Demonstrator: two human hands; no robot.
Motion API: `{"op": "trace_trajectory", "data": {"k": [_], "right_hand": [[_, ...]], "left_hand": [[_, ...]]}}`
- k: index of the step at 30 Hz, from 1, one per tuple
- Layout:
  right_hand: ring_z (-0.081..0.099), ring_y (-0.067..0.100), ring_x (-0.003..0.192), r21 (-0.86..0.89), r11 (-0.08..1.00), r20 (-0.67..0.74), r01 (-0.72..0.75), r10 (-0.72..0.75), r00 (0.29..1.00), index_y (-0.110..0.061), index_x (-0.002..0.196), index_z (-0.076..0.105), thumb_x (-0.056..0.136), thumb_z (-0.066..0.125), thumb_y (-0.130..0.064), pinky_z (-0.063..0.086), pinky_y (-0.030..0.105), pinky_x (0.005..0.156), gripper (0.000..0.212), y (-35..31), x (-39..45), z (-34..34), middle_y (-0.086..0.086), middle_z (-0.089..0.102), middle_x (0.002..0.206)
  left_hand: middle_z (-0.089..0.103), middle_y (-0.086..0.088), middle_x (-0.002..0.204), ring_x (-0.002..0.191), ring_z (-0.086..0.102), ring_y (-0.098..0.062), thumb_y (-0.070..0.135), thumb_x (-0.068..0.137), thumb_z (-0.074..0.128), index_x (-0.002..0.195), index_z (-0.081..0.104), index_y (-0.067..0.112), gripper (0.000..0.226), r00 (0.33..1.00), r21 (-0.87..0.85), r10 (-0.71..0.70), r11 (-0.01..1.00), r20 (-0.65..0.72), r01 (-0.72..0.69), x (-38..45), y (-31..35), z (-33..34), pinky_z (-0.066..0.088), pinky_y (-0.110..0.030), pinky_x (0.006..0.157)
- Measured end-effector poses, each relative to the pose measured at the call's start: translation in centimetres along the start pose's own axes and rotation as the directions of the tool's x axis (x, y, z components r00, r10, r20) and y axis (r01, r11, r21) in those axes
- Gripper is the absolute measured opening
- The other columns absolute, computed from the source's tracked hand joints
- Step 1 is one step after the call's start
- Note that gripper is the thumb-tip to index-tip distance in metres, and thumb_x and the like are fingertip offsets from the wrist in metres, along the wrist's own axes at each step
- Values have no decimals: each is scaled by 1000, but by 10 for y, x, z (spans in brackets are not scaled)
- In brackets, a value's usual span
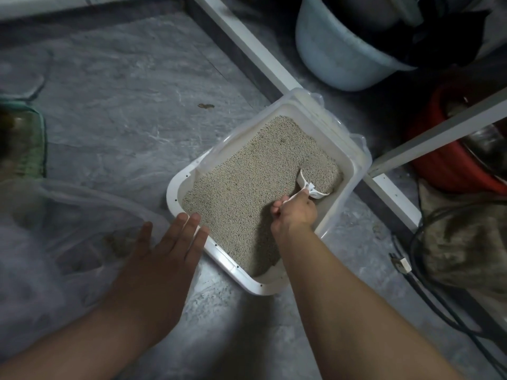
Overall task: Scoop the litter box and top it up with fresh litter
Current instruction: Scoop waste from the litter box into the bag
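A white square litter box [178, 185] sits on the grey floor, filled with beige litter [247, 187]. My right hand [295, 213] grips the handle of a white scoop [311, 185], whose bowl is dug into the litter near the box's right wall. My left hand [167, 250] hovers flat with straight fingers at the box's near-left rim, fingertips by the edge. A clear plastic bag [68, 229] lies on the floor to the left with some brownish clumps inside.
A white frame bar [247, 42] runs diagonally behind the box. A pale blue bucket [337, 53] and a red basin [452, 165] stand at the right. Black cables [428, 292] and a plug lie at the lower right. A green container [30, 141] stands at the far left.
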State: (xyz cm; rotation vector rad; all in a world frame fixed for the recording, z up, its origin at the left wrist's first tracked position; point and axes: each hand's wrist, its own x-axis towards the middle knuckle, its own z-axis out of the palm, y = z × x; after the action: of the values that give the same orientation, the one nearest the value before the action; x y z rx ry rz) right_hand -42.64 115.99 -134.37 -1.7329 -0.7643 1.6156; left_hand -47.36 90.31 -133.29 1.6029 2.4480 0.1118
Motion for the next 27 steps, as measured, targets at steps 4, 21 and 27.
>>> {"op": "trace_trajectory", "data": {"k": [4,21,27], "right_hand": [[40,13,34,-4,1000,0,10,-10,1000,-11,101,46,108,40,-34,31,19,36,25,16,-15,-4,6,46,57],[41,12,35,113,981,61,-157,150,987,-10,101,47,108,39,-36,30,18,35,28,12,-42,-4,6,47,64],[40,10,29,136,982,26,-135,133,991,-7,103,51,108,39,-36,29,17,34,31,0,-31,6,5,46,59]], "left_hand": [[39,-23,156,142,43,-38,12,46,77,144,49,-2,103,1000,12,2,1000,14,-3,0,0,1,37,-72,100],[42,-20,155,141,45,-36,21,38,82,145,49,0,113,999,38,-11,999,41,10,0,1,3,37,-72,100],[35,-18,159,144,40,-34,21,43,79,148,45,2,112,998,44,-19,999,64,16,0,0,4,33,-73,102]]}}
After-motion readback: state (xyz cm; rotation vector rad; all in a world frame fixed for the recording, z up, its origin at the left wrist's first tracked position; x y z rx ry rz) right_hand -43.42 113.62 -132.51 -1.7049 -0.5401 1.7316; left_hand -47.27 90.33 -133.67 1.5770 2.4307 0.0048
